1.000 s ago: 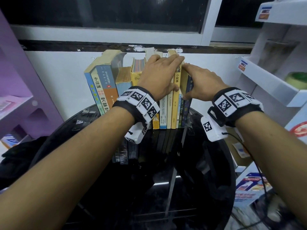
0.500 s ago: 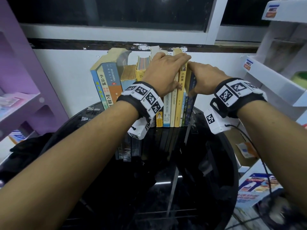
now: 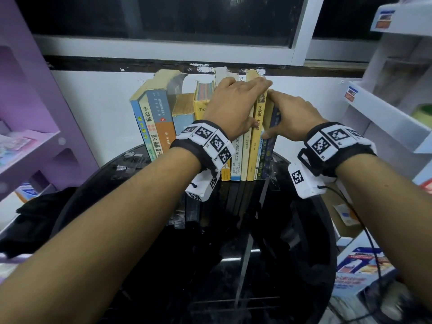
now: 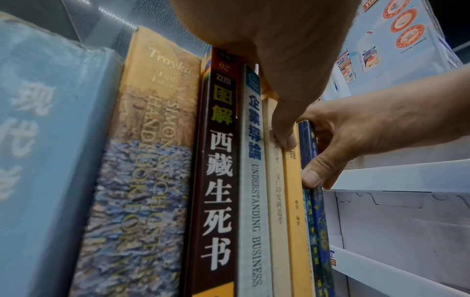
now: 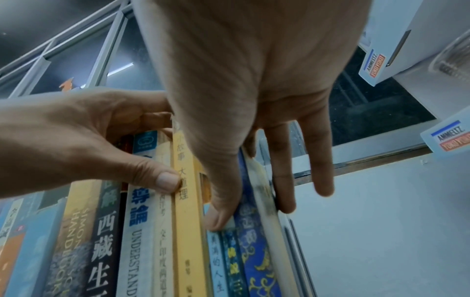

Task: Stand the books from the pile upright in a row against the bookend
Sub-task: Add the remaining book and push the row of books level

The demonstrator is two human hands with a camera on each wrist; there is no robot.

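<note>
Head view: left hand (image 3: 233, 108) covers middle books' (image 3: 236, 155) upper spines; right hand's (image 3: 294, 115) fingertips hidden behind dark blue book (image 3: 273, 150). Left wrist: pale blue book (image 4: 38, 160) blurred, cropped.

Both bare forearms reach forward over the round black glass table (image 3: 198, 277) to its far edge, the left forearm (image 3: 105, 218) from the lower left and the right forearm (image 3: 383, 195) from the right. Each wrist carries a black strap with white marker blocks (image 3: 205, 142). The left hand (image 3: 236, 106) lies palm down. Its fingers curl over the top and its thumb (image 5: 165, 180) presses on the spine of the tall yellow paperback book (image 5: 188, 231). The right hand (image 3: 294, 113) is just beside it and touches it at the fingertips. The right thumb (image 5: 221, 211) presses on the spines of the thin blue books (image 5: 229, 261), and the straight fingers (image 5: 282, 180) lie along their right cover.
</note>
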